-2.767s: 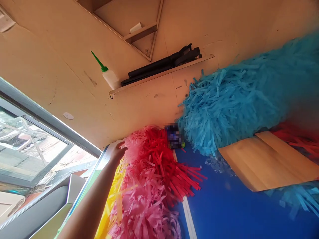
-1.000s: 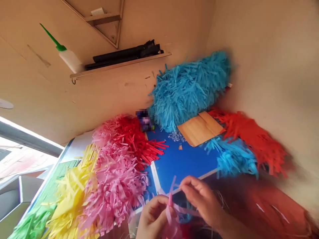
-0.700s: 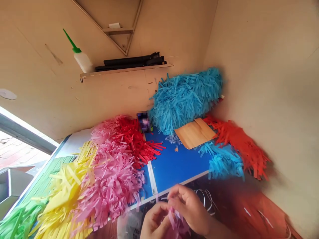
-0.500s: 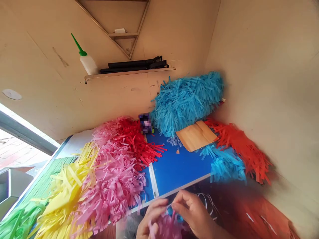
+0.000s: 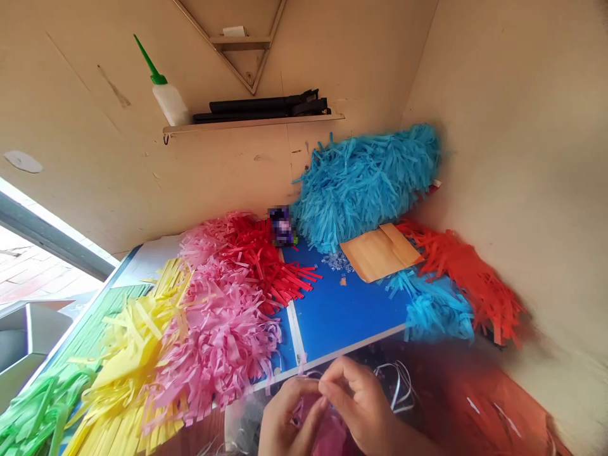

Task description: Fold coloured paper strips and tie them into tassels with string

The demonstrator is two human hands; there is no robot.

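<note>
Low in the middle, in front of the table edge, my left hand [image 5: 289,415] is closed around pink fringed tissue paper [image 5: 331,437]. My right hand [image 5: 356,396] is closed too, thumb and forefinger pinched together; what lies in the pinch is too small to make out. The fingertips of both hands meet above the pink paper, which hangs below them and is partly hidden. Just right of my right hand are loops of thin white ribbon [image 5: 403,385].
Pink fringe [image 5: 228,335], yellow fringe [image 5: 128,354], green strips [image 5: 42,405] and red fringe [image 5: 280,272] cover the table's left. Blue fringe [image 5: 365,183], a brown envelope [image 5: 380,252] and orange-red fringe [image 5: 475,278] lie right. Above, a shelf [image 5: 256,123] bears a bottle [image 5: 170,104].
My hands have drawn together, with the left thumb now up against the right fingertips. The pink paper sits lower, and the view has tilted slightly downward.
</note>
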